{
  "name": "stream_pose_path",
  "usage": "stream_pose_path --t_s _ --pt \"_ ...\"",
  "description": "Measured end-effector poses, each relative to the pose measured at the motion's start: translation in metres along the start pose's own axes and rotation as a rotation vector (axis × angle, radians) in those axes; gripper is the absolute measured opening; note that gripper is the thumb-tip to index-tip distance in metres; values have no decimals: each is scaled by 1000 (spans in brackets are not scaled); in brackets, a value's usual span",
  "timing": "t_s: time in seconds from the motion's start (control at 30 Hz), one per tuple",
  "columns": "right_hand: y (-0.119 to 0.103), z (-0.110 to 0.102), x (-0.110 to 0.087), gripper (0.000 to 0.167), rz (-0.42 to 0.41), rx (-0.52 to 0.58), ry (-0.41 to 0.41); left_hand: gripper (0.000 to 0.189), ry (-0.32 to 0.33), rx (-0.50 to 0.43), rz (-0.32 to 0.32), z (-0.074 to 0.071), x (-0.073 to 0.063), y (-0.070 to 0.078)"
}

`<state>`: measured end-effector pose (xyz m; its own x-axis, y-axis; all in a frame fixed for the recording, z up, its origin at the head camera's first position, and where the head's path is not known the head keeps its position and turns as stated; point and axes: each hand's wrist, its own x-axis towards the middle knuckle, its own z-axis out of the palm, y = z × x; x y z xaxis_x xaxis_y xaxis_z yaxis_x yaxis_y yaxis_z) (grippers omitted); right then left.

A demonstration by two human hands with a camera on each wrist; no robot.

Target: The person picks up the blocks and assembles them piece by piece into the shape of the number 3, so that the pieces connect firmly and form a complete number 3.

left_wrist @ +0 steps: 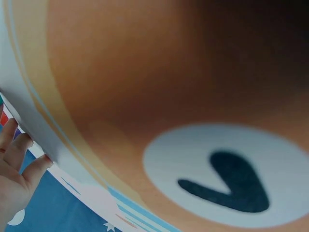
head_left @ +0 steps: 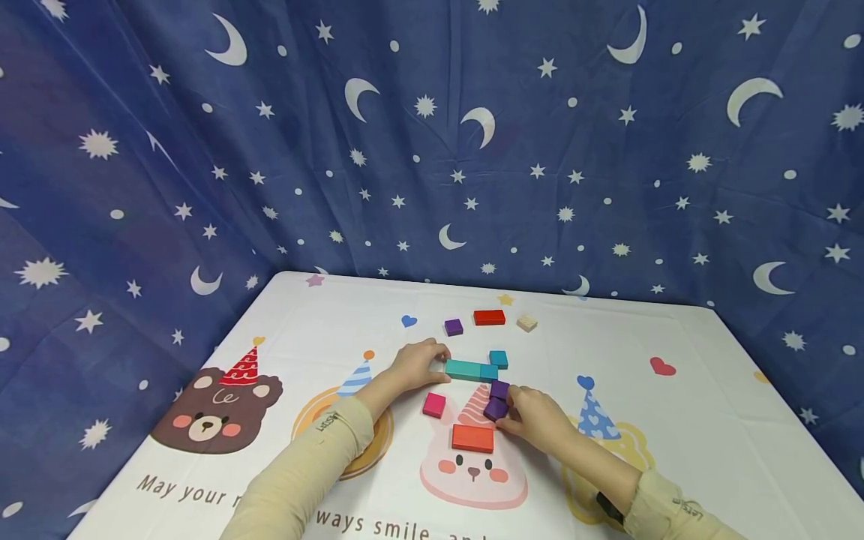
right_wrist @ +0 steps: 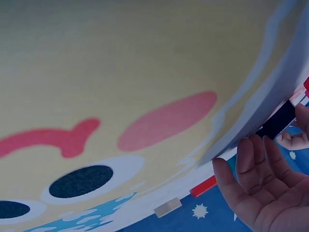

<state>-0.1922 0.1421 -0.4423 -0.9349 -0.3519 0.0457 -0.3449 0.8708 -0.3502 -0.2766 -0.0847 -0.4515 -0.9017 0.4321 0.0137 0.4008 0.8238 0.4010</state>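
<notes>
In the head view my left hand (head_left: 413, 367) has thumb and forefinger around the left end of a long teal block (head_left: 463, 370). A small blue block (head_left: 489, 373) touches its right end, and another blue block (head_left: 498, 359) lies just behind. My right hand (head_left: 540, 421) pinches two small purple blocks, one (head_left: 499, 389) behind the other (head_left: 496, 409), between finger and thumb. The front purple block is turned at an angle. At the left wrist view's edge, the left hand (left_wrist: 19, 169) has fingers apart. The right wrist view shows the right hand (right_wrist: 265, 188) by a dark block (right_wrist: 280, 120).
A pink block (head_left: 434, 405) and a long orange-red block (head_left: 472, 438) lie nearer me. Farther back are a purple block (head_left: 454, 327), a red block (head_left: 489, 318) and a beige block (head_left: 527, 322). A starry blue curtain (head_left: 432, 180) hangs behind the printed tablecloth (head_left: 351, 315).
</notes>
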Motion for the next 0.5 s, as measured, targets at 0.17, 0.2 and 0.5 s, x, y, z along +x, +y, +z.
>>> stream_pose_path --t_s 0.17,0.2,0.5 --pt "-1 0 0 28 5 -1 -6 33 5 -3 7 0 0 -1" --pt "-1 0 0 28 6 -2 -6 33 6 -4 8 0 0 -1" --pt "-1 0 0 29 14 3 -2 33 11 -3 13 1 0 -2"
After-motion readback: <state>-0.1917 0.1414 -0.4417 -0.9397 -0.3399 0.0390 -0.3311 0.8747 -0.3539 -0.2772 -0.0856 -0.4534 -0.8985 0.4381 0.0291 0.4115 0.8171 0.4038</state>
